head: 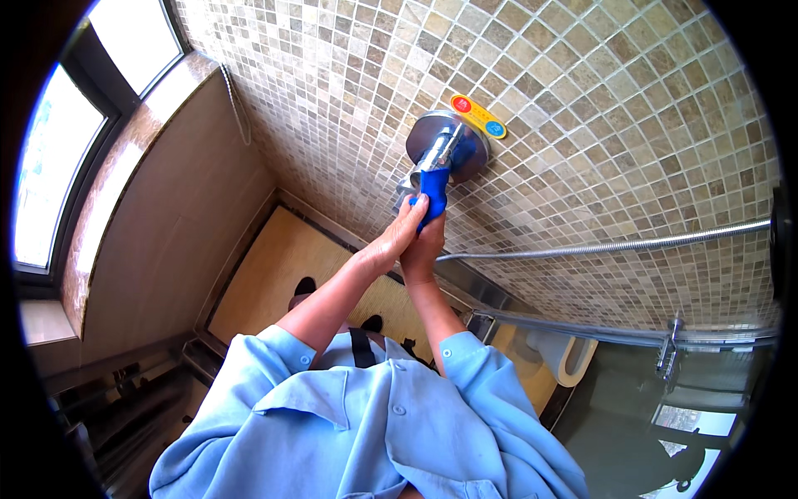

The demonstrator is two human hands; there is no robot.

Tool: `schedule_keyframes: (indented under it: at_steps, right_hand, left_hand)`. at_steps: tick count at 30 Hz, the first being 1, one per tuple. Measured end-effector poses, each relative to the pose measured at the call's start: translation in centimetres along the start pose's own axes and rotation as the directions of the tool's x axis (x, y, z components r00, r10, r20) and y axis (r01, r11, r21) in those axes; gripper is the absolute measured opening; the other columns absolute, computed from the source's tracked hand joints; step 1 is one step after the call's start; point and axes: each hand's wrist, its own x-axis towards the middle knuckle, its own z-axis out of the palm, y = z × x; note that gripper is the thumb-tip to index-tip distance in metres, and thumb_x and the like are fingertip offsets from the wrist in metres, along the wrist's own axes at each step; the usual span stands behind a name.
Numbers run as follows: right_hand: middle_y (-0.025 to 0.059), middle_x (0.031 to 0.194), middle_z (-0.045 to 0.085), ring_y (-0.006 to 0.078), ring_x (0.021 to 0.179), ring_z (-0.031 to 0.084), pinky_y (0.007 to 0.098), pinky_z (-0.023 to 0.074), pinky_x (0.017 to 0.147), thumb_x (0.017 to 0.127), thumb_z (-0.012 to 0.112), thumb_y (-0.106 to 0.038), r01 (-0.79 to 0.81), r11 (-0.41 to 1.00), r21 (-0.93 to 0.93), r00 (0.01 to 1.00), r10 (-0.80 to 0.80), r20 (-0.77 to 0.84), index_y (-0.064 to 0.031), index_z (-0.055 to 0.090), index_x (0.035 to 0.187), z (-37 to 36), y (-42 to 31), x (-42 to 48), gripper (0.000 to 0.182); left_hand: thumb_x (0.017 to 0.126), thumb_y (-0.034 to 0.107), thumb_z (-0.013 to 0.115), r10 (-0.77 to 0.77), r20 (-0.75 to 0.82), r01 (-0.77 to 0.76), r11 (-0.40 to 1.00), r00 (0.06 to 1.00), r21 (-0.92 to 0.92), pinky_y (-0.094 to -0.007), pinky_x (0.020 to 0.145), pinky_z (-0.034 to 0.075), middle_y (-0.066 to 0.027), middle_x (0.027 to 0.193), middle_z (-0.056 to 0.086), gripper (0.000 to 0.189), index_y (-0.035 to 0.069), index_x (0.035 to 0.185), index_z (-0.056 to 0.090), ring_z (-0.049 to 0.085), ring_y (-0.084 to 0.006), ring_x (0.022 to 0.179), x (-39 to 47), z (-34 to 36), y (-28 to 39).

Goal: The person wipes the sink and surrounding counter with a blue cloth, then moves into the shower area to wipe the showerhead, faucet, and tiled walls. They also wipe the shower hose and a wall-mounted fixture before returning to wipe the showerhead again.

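Note:
On the mosaic-tiled wall is a chrome shower mixer valve with a round, shiny wall plate. A blue cloth covers the lower, near end of its metalwork, which hides what lies beneath. My left hand grips the cloth from the left, its thumb pressed on top. Close against it, my right hand holds the cloth's lower end; most of its fingers are hidden. Just above the plate sticks a yellow hot-and-cold label with a red and a blue disc.
A flexible metal shower hose crosses the wall at right. Beyond it stand a glass panel with a metal fitting and a white toilet. At left are a window and a bead chain. Below lies a tan floor.

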Motion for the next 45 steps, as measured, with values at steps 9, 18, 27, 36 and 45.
schedule_keyframes:
  at_steps: [9,18,27,36,45]
  right_hand:
    - [0.0153,0.118,0.068,0.0272,0.11,0.066,0.0429,0.0508,0.1,0.116,0.06,-0.033,-0.226,0.95,0.216,0.973,0.21,0.093,0.0,0.062,0.138,-4.9,5.1,-2.7,0.04]
    - [0.0243,0.12,0.056,0.04,0.11,0.058,0.0518,0.0462,0.097,0.116,0.06,-0.027,0.135,0.991,-0.011,0.949,-0.132,-0.286,0.0061,0.057,0.13,-7.1,-8.1,4.1,0.036]
    - [0.0193,0.089,0.075,0.0298,0.079,0.072,0.0476,0.0549,0.073,0.11,0.07,-0.037,-0.187,0.955,0.231,0.95,0.235,-0.203,0.006,0.066,0.1,-2.1,-11.2,9.1,0.044]
    - [0.0078,0.123,0.073,0.0154,0.108,0.07,0.0349,0.0576,0.094,0.112,0.068,-0.036,-0.376,0.58,0.722,0.914,0.36,0.186,0.0006,0.067,0.13,-4.9,-14.4,8.1,0.041]
    - [0.0196,0.148,0.066,0.0309,0.132,0.068,0.0545,0.0549,0.115,0.112,0.064,-0.047,-0.304,0.187,0.934,0.865,0.464,0.189,0.0033,0.055,0.151,-4.4,-10.6,7.4,0.064]
  left_hand:
    - [0.102,0.057,0.075,0.164,-0.259,-0.089,0.957,0.952,0.278,-0.0419,0.109,0.049,-0.0203,0.142,0.06,0.09,0.0,0.163,0.04,0.059,-0.0267,0.13,-0.1,-2.1,0.1]
    - [0.1,0.013,0.079,0.614,-0.231,-0.417,0.721,0.755,0.553,-0.0367,0.091,0.058,-0.0085,0.109,0.061,0.024,0.008,0.123,0.071,0.068,-0.0192,0.097,-0.3,1.1,7.8]
    - [0.101,-0.003,0.071,0.463,-0.034,-0.377,0.761,0.886,0.528,-0.0304,0.084,0.058,-0.0065,0.115,0.057,0.031,0.006,0.129,0.066,0.067,-0.0124,0.085,0.0,-0.7,9.3]
    - [0.099,0.0,0.073,0.247,0.141,-0.284,0.85,0.959,0.443,-0.0312,0.075,0.058,-0.0066,0.113,0.063,0.043,0.01,0.138,0.059,0.068,-0.0123,0.078,1.2,-4.6,10.1]
    - [0.102,0.003,0.07,0.139,0.265,-0.228,0.91,0.954,0.345,-0.034,0.077,0.059,-0.0051,0.096,0.07,0.036,0.011,0.136,0.06,0.07,-0.0141,0.079,1.7,-7.0,11.7]
